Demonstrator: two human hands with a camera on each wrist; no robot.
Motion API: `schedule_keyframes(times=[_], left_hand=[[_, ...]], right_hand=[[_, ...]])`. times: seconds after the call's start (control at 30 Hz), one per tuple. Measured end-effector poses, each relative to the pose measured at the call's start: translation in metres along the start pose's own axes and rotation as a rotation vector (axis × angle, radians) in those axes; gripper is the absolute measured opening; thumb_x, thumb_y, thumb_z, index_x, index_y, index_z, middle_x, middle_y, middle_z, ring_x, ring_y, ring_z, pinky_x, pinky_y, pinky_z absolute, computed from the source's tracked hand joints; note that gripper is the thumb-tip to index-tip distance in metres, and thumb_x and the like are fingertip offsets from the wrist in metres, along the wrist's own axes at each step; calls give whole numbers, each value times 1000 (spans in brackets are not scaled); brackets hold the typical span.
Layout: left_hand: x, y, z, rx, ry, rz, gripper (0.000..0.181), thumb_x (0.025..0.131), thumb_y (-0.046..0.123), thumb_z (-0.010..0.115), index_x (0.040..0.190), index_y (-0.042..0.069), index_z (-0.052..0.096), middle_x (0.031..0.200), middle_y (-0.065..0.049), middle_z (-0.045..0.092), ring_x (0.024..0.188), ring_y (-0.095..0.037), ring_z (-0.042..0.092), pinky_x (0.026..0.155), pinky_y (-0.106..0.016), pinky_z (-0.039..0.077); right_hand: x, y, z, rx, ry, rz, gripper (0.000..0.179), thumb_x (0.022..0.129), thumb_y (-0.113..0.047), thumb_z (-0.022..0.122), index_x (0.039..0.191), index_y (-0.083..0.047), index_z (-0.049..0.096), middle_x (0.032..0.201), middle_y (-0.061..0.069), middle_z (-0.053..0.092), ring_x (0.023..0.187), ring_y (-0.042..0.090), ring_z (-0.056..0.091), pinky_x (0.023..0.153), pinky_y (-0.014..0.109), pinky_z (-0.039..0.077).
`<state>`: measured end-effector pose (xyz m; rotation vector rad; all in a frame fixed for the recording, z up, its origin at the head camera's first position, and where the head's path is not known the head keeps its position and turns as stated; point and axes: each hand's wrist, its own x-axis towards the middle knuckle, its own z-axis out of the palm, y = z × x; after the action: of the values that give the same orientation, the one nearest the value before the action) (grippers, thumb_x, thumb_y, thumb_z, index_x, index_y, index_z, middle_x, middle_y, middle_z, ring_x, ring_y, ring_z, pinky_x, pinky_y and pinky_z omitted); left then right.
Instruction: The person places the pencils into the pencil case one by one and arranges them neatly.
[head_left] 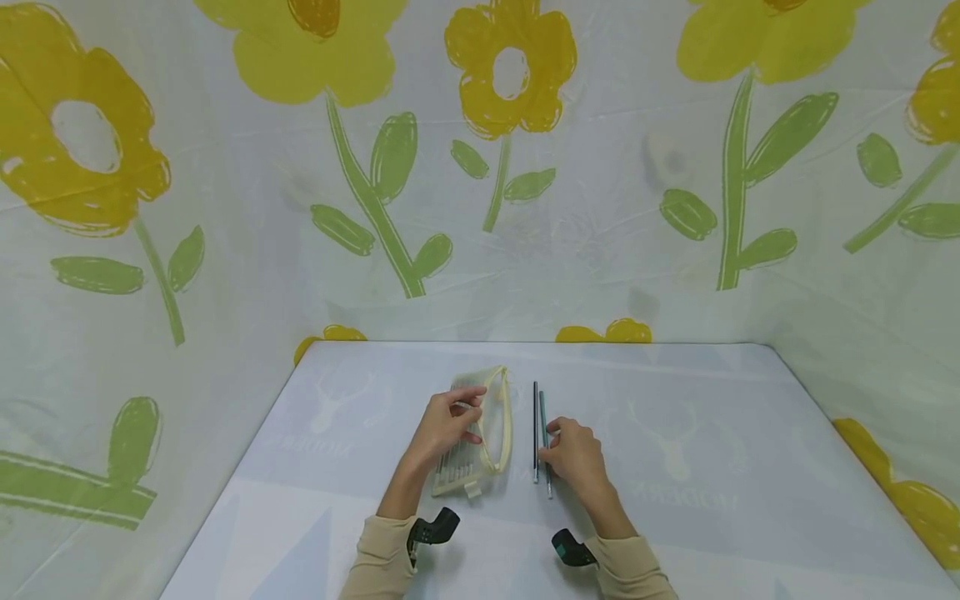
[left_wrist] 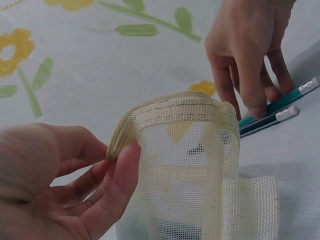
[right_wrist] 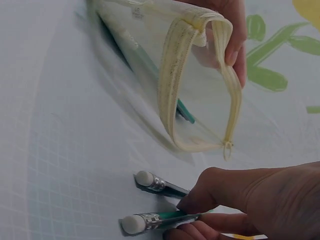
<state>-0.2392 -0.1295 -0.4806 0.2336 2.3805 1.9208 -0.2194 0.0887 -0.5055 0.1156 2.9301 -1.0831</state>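
Note:
A cream mesh pencil pouch (head_left: 505,417) with a zipped edge lies on the table, its mouth spread wide. My left hand (head_left: 442,423) pinches one side of the zipper rim (left_wrist: 122,132) between thumb and fingers. Inside the mesh, a teal pencil (right_wrist: 186,112) shows in the right wrist view. To the right of the pouch, a dark pencil (head_left: 536,433) and a green pencil (head_left: 542,408) lie side by side, both with white erasers toward me. My right hand (head_left: 579,454) holds the green pencil between thumb and fingers, near the table surface.
The white table (head_left: 720,458) bears faint deer and lettering prints. A flower-patterned curtain (head_left: 585,250) stands along its back and sides. Black wrist cameras sit on both forearms; the left camera (head_left: 438,527) is close below the pouch. A fabric tab (left_wrist: 255,205) sticks out from the pouch.

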Motion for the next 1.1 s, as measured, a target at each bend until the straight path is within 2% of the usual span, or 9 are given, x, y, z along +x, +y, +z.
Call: schedule_keyframes(times=[0.17,0.33,0.83,1.1], left_hand=[[0,-1,0,0,-1,3,36,93,2,59,128,6,64,109,-17,58,86,-22,61,57,-34,65],[-1,-1,0,-5,-7,5,36,93,2,59,129,5,63,109,-16,57,86,-23,61,58,-34,65],[2,-1,1,-7,-11,-6,38,93,2,58,130,2,62,111,-17,58,86,-20,60,59,-34,65],[1,-1,2,-2,-10,0,36,92,1,59,127,7,65,109,-16,58,83,-17,59,59,-34,65]], right_hand=[[-1,0,0,7,25,-13,38,76,-9,77,111,2,67,70,2,64,56,12,55,45,21,46],[-1,1,1,13,28,-22,39,75,-8,78,111,3,67,71,4,66,56,12,57,45,22,48],[3,3,-2,59,0,3,39,76,-9,77,112,3,67,72,5,67,50,9,56,43,20,47],[3,6,-2,65,3,2,38,76,-9,76,111,3,67,72,4,67,51,9,56,43,20,47]])
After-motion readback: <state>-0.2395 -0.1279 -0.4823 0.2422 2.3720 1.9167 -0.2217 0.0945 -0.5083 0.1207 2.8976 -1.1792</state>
